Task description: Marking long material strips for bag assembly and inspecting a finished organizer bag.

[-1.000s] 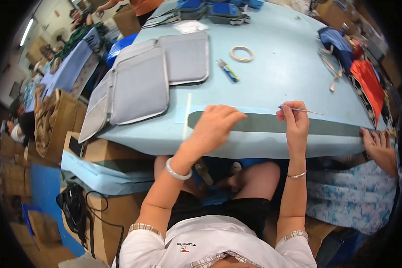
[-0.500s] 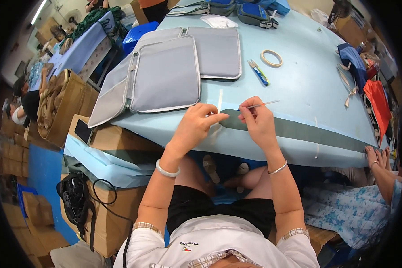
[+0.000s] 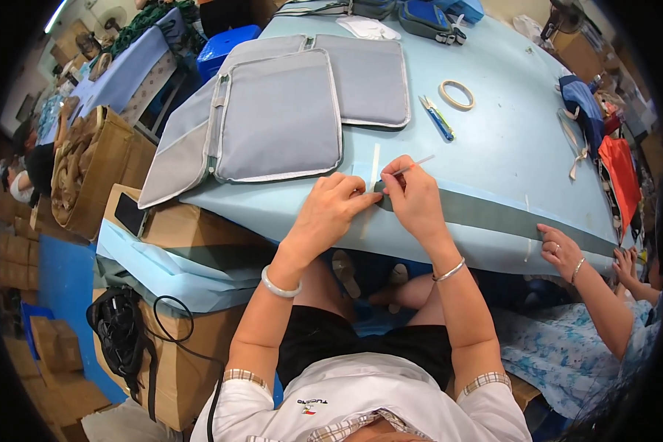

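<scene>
A long dark green fabric strip (image 3: 486, 214) runs across the light blue table covering, from my hands toward the far right. At its left end my left hand (image 3: 328, 210) is bent, thumb and fingertips closed on the tip of the strip. My right hand (image 3: 414, 199) pinches a thin pen (image 3: 424, 160), its shaft slanting up to the right, its point hidden by my fingers close to the same end. Just behind my hands a pale tape strip (image 3: 376, 163) lies on the covering. A co-worker's hand (image 3: 560, 249) rests on the strip's right part, finger pointing along it.
Grey fabric panels with pale edging (image 3: 280, 118) lie at the back left. Thread snips (image 3: 437, 119) and a tape roll (image 3: 457, 96) sit behind my right hand. A phone (image 3: 130, 214) rests on a carton at the left. An orange fabric piece (image 3: 620, 177) hangs at the right.
My right hand has shifted left with the pen, nearer my left thumb. A co-worker's hand has come in from the right onto the strip. The view has moved slightly.
</scene>
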`<state>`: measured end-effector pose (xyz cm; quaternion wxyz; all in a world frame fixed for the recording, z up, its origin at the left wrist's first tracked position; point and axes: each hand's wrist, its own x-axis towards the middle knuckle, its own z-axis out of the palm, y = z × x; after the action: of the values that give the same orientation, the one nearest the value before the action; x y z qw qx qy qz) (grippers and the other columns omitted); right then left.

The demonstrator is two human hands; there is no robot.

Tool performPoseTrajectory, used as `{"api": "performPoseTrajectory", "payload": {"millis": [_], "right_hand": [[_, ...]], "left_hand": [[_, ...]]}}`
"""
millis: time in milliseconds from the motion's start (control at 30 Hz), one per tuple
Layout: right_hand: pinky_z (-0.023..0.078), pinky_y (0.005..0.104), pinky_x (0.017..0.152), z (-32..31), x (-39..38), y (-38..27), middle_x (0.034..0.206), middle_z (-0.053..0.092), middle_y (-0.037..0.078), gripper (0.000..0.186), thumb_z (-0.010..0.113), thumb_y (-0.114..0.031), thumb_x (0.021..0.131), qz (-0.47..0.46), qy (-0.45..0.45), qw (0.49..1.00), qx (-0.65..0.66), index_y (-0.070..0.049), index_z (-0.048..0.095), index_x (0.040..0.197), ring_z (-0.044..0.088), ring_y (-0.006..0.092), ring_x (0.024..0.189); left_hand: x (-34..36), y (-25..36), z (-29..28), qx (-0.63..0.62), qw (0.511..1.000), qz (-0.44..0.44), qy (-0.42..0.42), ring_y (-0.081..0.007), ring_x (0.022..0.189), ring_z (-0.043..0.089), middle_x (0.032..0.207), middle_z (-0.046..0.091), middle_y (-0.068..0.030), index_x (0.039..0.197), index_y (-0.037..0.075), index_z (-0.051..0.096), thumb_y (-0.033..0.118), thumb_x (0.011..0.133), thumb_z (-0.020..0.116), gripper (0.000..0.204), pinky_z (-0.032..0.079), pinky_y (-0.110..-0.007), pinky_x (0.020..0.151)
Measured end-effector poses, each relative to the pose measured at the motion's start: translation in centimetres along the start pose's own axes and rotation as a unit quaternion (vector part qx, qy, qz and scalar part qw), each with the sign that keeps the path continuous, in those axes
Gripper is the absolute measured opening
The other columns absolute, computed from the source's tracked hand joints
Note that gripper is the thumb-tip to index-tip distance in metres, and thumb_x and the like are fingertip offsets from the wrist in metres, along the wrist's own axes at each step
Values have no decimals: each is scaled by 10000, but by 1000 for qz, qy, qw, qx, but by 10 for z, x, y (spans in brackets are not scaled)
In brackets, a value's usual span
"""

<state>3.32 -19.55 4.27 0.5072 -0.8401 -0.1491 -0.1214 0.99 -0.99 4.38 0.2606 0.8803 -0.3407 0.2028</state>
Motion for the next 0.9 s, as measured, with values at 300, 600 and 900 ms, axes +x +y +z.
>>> {"api": "performPoseTrajectory", "payload": {"millis": [300,600,900], "right_hand": [[515,457,709,3,0,6,827,642,174,42,613,-69,888,-1,12,997,-75,-43,592,915,646,388,782],[509,415,666,-1,-2,4,787,640,170,84,593,-75,930,-8,30,999,-20,-3,557,906,642,347,728],[513,414,662,0,-3,5,773,628,157,80,603,-69,923,-18,38,999,-23,-9,552,909,639,343,718]], "left_hand": [[0,-6,6,-11,1000,-2,-8,-258,897,583,935,613,-63,1037,104,754,-19,757,609,339,487,-374,836],[9,10,4,15,1000,-20,-11,-248,900,564,949,599,-47,1061,113,752,-74,721,590,421,451,-370,826],[8,9,5,10,1000,-26,-8,-248,914,554,963,601,-53,1058,103,754,-88,717,576,429,450,-366,842]]}}
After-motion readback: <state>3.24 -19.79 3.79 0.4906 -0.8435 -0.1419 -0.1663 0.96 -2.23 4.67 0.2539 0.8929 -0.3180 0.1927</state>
